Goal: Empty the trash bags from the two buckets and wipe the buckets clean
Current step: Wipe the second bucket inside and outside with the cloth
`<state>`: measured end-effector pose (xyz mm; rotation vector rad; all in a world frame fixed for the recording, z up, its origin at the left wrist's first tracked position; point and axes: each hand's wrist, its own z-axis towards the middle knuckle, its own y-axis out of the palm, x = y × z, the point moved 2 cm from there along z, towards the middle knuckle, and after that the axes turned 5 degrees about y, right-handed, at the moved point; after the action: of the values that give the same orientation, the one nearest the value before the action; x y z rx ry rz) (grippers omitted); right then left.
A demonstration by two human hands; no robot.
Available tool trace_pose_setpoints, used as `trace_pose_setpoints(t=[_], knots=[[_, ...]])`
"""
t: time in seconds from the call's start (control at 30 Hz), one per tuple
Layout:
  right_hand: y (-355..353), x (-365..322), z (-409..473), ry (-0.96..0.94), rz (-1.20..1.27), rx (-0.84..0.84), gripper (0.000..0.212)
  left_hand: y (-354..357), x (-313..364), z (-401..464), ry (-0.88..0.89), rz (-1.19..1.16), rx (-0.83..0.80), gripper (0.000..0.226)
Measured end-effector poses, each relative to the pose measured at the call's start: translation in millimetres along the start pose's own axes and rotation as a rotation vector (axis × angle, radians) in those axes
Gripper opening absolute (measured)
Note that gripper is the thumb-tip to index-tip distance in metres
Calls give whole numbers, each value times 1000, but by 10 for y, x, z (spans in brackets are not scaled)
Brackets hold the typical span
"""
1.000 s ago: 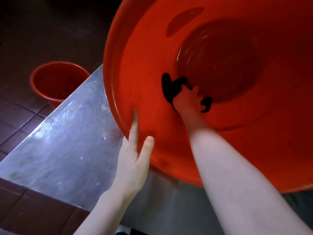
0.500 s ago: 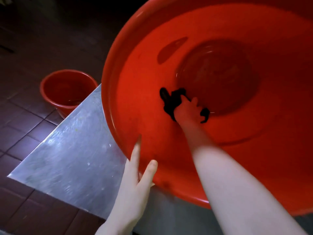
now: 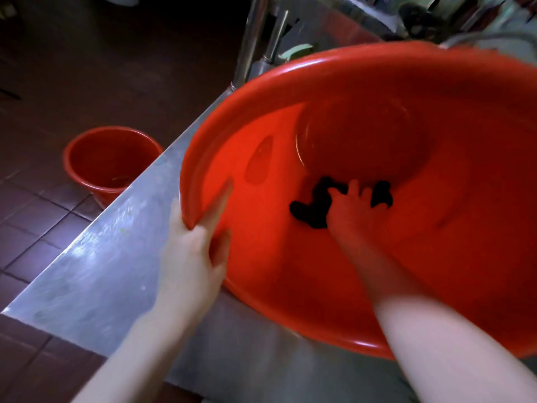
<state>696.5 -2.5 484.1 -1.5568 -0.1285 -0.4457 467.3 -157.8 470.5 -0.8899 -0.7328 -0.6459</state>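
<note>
A large red bucket [image 3: 377, 257] is tipped on its side on a steel table [image 3: 101, 257], its open mouth facing me and its round base away from me and slightly up. No trash bag shows inside it.

My right hand [image 3: 348, 210] reaches deep inside, fingers spread flat over a dark cloth [image 3: 311, 207], pressing it to the lower wall just below the base. The cloth bunches out on both sides of my fingers. The base lies directly ahead of those fingertips, so I judge the wipe runs forward along the bucket's long axis, from mouth to base.

My left hand [image 3: 197, 251] grips the near left rim; one finger lies straight along the inside, the rest wrap outside. It is the nearer hand to the rim and steadies the tilt.

A second red bucket [image 3: 110, 158] stands upright on the tiled floor, left of the table, well apart.
</note>
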Motion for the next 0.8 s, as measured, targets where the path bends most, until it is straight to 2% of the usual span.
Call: trace_pose_setpoints(t=[0.07, 0.13, 0.23, 0.33, 0.37, 0.47, 0.53, 0.6, 0.67, 0.73, 0.8], knots=[[13, -19, -57, -5, 21, 27, 53, 208, 24, -229, -163, -83, -17, 84], [76, -112, -318, -103, 168, 44, 55, 359, 91, -382, -251, -106, -25, 81], [121, -188, -1116, -366, 500, 135, 54, 425, 81, -432, -285, -104, -20, 80], [156, -106, -1508, -497, 517, 150, 51, 426, 34, -461, -245, -125, -39, 74], [153, -86, -1386, -448, 467, 151, 52, 425, 37, -466, -229, -141, -36, 67], [147, -154, -614, -112, 219, 115, 51, 429, 34, -475, -211, -174, -9, 52], [95, -281, -120, 119, 290, -37, 50, 440, 38, -487, -205, -176, -8, 51], [51, -438, 28, 208, 391, -91, 50, 444, 42, -488, -200, -172, 2, 51], [42, -535, -202, 58, 473, -23, 51, 438, 31, -493, -220, -168, 3, 53], [43, -524, -781, -258, 647, 112, 54, 427, 19, -489, -248, -188, -16, 56], [95, -420, -1358, -531, 736, 102, 55, 416, 13, -491, -248, -208, -22, 61]])
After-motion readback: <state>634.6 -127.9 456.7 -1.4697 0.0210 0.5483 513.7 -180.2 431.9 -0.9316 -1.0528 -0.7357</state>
